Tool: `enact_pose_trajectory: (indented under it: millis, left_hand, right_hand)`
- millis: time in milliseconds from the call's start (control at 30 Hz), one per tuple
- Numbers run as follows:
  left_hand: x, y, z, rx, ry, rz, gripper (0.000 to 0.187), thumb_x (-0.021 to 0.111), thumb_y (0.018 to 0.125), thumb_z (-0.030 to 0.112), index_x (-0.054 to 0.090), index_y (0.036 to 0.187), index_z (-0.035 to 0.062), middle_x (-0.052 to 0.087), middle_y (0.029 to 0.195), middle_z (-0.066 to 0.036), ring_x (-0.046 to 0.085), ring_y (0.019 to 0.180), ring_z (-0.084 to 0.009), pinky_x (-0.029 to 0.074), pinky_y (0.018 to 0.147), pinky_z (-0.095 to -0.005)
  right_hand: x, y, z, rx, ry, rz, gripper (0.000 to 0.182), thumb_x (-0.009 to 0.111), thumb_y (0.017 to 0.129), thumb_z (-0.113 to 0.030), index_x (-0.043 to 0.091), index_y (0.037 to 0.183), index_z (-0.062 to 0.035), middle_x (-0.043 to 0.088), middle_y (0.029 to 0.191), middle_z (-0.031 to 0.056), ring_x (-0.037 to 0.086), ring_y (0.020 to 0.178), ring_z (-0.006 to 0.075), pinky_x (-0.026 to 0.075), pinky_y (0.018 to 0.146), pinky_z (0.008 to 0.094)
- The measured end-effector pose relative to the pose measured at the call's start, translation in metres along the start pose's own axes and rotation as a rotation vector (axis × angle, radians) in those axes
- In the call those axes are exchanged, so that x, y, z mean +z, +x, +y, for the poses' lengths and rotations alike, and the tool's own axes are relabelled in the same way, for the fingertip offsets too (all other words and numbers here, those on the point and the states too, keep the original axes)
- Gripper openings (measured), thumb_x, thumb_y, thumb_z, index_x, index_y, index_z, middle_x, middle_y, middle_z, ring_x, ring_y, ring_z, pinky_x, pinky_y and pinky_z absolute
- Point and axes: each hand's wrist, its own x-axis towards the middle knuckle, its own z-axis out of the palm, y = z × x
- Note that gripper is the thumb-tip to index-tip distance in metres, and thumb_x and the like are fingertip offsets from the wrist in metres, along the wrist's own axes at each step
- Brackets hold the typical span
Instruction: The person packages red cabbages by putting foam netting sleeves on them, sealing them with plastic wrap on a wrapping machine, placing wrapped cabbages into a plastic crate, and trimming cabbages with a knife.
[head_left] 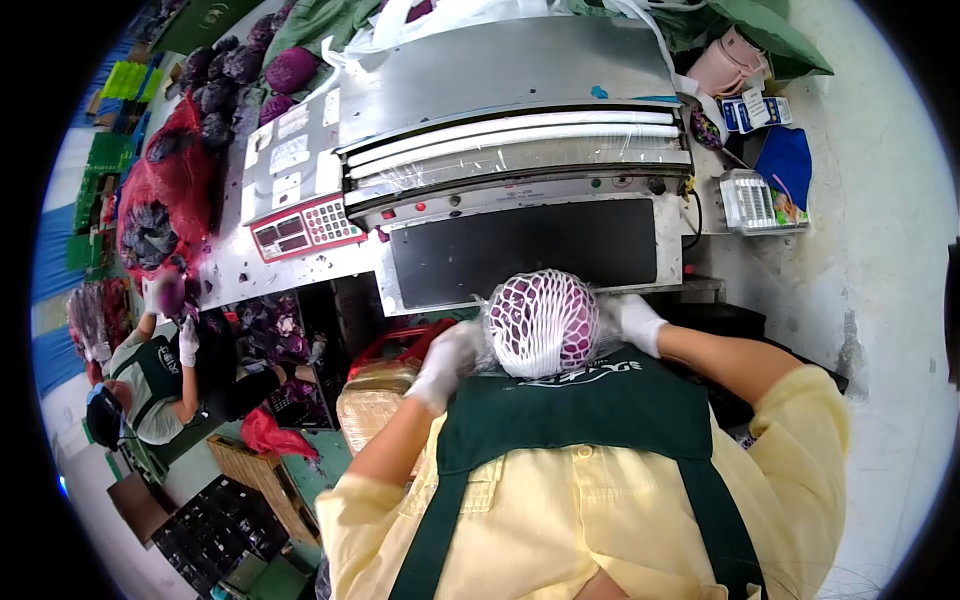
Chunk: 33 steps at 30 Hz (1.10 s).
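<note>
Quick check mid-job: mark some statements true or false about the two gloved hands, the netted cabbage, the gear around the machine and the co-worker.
1. The netted purple cabbage is between the left hand and the right hand. True.
2. The netting around that cabbage is red. False: it is white.
3. The red-framed keypad is left of the wrapping machine. True.
4. The pink cup stands left of the machine. False: the pink cup is at its right, near the far end.
5. The co-worker off to the left wears white gloves. True.
</note>
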Motion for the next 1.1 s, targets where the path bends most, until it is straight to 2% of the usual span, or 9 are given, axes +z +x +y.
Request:
enact_pose_trajectory:
  millis: [133, 433, 533, 600, 733, 767, 833, 933, 1100]
  left_hand:
    - [0.043, 0.051, -0.013, 0.115, 0.351, -0.069, 0.015, 0.054, 0.094, 0.018, 0.064, 0.098, 0.0071, 0.063, 0.087, -0.004, 0.062, 0.086, -0.0207, 0.05, 0.074, -0.0304]
    - [0.037, -0.053, 0.111, 0.705, 0.208, -0.085, 0.008, 0.056, 0.091, 0.009, 0.06, 0.092, 0.0021, 0.057, 0.099, -0.008, 0.056, 0.095, -0.0162, 0.045, 0.084, -0.0281]
    - [0.041, -0.087, 0.175, 0.864, 0.069, -0.317, 0.041, 0.059, 0.093, 0.036, 0.059, 0.116, 0.0019, 0.056, 0.121, -0.012, 0.047, 0.122, -0.0179, 0.035, 0.106, -0.0333]
    - [0.03, -0.101, 0.208, 0.664, 0.241, -0.565, 0.077, 0.057, 0.089, 0.054, 0.042, 0.14, -0.0015, 0.047, 0.143, -0.017, 0.04, 0.136, -0.0231, 0.034, 0.111, -0.0389]
    - [-0.002, -0.077, 0.208, 0.51, 0.361, -0.639, 0.033, 0.051, 0.099, 0.024, 0.054, 0.12, -0.0013, 0.059, 0.12, -0.014, 0.057, 0.114, -0.0236, 0.044, 0.103, -0.0336]
    - [0.003, -0.077, 0.213, 0.133, -0.14, -0.582, 0.029, 0.052, 0.098, 0.02, 0.055, 0.12, 0.0002, 0.06, 0.111, -0.013, 0.059, 0.106, -0.0197, 0.046, 0.098, -0.0307]
    - [0.008, -0.059, 0.225, 0.231, -0.365, -0.893, 0.03, 0.055, 0.097, 0.024, 0.05, 0.119, 0.0037, 0.059, 0.111, -0.008, 0.058, 0.105, -0.0171, 0.047, 0.096, -0.0336]
    - [0.048, -0.022, 0.24, 0.132, 0.091, -0.693, 0.026, 0.053, 0.097, 0.013, 0.052, 0.121, 0.0036, 0.059, 0.112, -0.006, 0.06, 0.102, -0.0149, 0.048, 0.093, -0.0283]
    - [0.236, -0.056, 0.225, -0.118, -0.058, -0.59, 0.04, 0.052, 0.095, 0.037, 0.063, 0.107, 0.0012, 0.068, 0.105, -0.015, 0.067, 0.095, -0.0261, 0.055, 0.085, -0.0378]
  right_hand:
    - [0.065, 0.04, 0.007, -0.627, 0.01, -0.231, 0.028, 0.044, 0.1, -0.018, 0.064, 0.11, -0.0009, 0.068, 0.104, 0.0104, 0.064, 0.089, 0.0184, 0.052, 0.081, 0.0299]
    - [0.078, -0.033, -0.136, -0.166, 0.866, -0.745, 0.031, 0.047, 0.101, -0.019, 0.057, 0.127, -0.0065, 0.065, 0.119, 0.0072, 0.062, 0.105, 0.0162, 0.049, 0.096, 0.0303]
    - [0.12, -0.032, -0.167, -0.012, 1.345, -1.368, 0.034, 0.052, 0.099, -0.026, 0.057, 0.128, -0.008, 0.065, 0.118, 0.0075, 0.063, 0.104, 0.0162, 0.05, 0.093, 0.0298]
    - [0.124, -0.045, -0.182, -0.087, 1.03, -1.067, 0.035, 0.052, 0.099, -0.028, 0.057, 0.127, -0.0084, 0.066, 0.116, 0.0075, 0.063, 0.102, 0.0161, 0.05, 0.092, 0.0296]
    - [0.12, -0.042, -0.188, -0.832, 0.052, -0.289, 0.046, 0.056, 0.097, -0.024, 0.046, 0.139, -0.0076, 0.053, 0.133, 0.0075, 0.052, 0.119, 0.0135, 0.04, 0.103, 0.0257]
    - [0.103, -0.038, -0.191, -0.715, -0.297, -0.232, 0.045, 0.049, 0.1, -0.036, 0.048, 0.136, -0.0099, 0.059, 0.126, 0.0072, 0.058, 0.112, 0.0179, 0.044, 0.098, 0.0301]
    - [0.08, -0.096, -0.197, -0.368, 0.535, -0.321, 0.057, 0.05, 0.098, -0.041, 0.035, 0.144, -0.0113, 0.051, 0.136, 0.0096, 0.049, 0.124, 0.0204, 0.037, 0.106, 0.035]
    - [0.092, -0.079, -0.168, -0.843, 0.665, -0.275, 0.077, 0.048, 0.097, -0.051, 0.016, 0.151, -0.0062, 0.028, 0.15, 0.0085, 0.033, 0.137, 0.0202, 0.025, 0.113, 0.0366]
    - [0.014, -0.162, -0.109, -0.8, 1.513, -0.169, 0.054, 0.047, 0.099, -0.041, 0.043, 0.138, -0.003, 0.047, 0.142, 0.0056, 0.042, 0.131, 0.0151, 0.03, 0.113, 0.0331]
